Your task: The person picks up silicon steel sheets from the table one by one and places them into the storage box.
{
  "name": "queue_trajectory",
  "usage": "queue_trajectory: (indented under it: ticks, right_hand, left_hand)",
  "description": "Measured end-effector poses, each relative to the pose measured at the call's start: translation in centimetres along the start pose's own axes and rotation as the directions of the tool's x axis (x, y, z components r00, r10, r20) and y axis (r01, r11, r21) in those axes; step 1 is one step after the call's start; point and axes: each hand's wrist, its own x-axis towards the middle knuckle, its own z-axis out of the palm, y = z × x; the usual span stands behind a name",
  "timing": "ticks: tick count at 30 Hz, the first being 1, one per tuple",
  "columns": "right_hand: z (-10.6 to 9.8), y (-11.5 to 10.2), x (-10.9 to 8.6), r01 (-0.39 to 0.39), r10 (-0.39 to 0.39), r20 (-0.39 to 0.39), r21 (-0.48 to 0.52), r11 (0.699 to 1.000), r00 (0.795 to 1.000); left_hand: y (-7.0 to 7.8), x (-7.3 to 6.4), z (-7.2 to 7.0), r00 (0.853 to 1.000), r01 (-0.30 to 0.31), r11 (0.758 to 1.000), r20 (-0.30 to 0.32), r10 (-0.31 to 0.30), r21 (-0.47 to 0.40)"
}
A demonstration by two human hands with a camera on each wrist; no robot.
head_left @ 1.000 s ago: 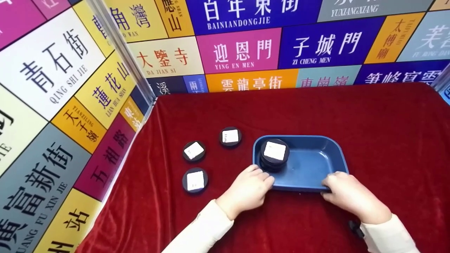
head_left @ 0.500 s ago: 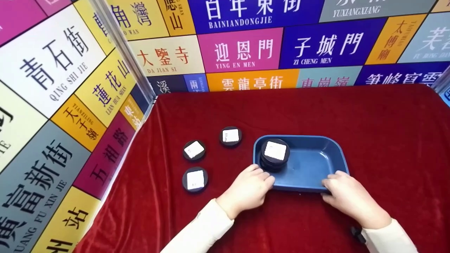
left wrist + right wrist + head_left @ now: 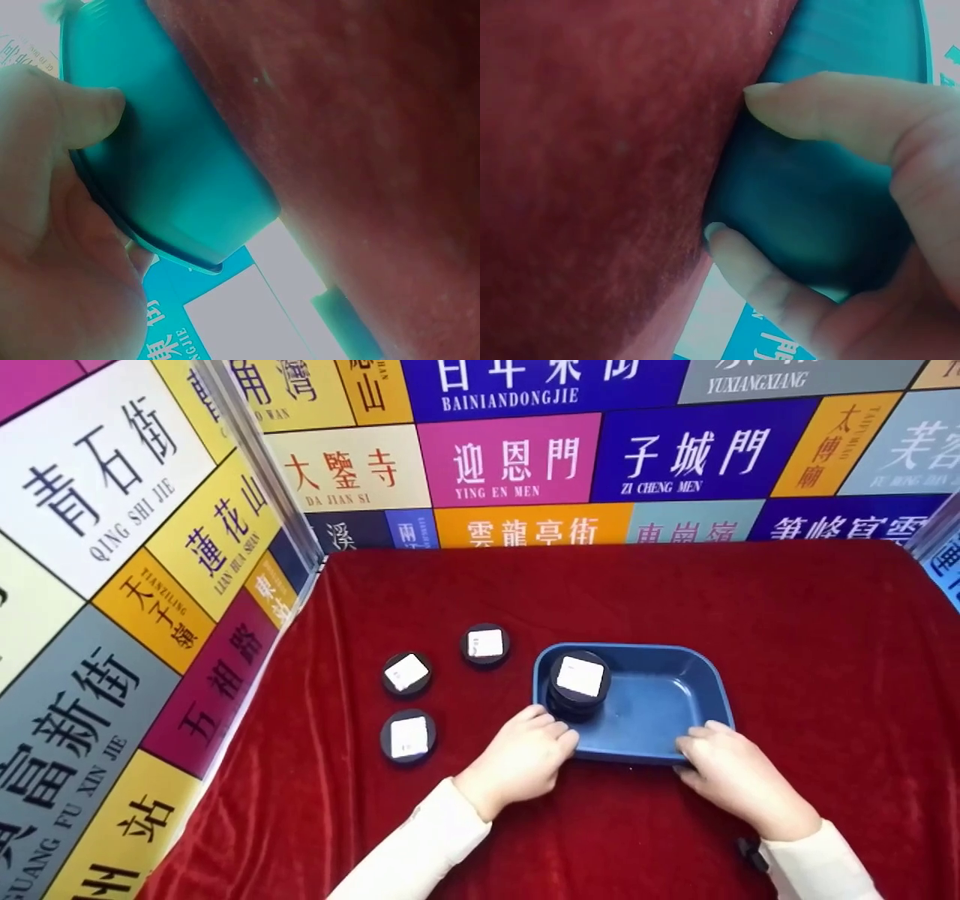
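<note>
On the red-cloth-covered table [image 3: 637, 592], the blue plastic tray [image 3: 652, 712] sits well in from the far edge, apparently resting on the cloth, with a stack of black discs [image 3: 580, 682] inside it against the left wall and a white label on the topmost. Both hands are clamped on the tray: the left hand [image 3: 521, 757] grips the near left corner, its thumb [image 3: 97, 116] on the outer wall, and the right hand [image 3: 739, 772] holds the near right corner, thumb and a finger against the outside. Toward the table's left edge lie three loose labelled discs: a far disc [image 3: 485, 645] nearest the tray, a middle disc [image 3: 406, 673] and a near disc [image 3: 408, 736], each flat and apart from the others. The step in hand looks to be holding or placing the tray; any shift from here would call for even effort at both corners, keeping the base level so the stack does not slide, while taking up a loose disc would need the left hand to let go first
</note>
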Motion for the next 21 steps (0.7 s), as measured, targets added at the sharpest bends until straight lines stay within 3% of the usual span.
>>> queue_trajectory:
  ticks: [13, 21]
  right_hand:
    - [0.13, -0.23, -0.16, -0.042, 0.042, -0.008, 0.006, 0.999, 0.999]
    - [0.12, -0.20, -0.10, -0.068, 0.067, 0.021, 0.021, 0.997, 0.998]
  left_hand:
    - [-0.02, 0.03, 0.15, 1.000, -0.014, 1.000, -0.016, 0.014, -0.019]
    - [0.08, 0.11, -0.12, 1.000, 0.007, 0.999, 0.016, -0.006, -0.053]
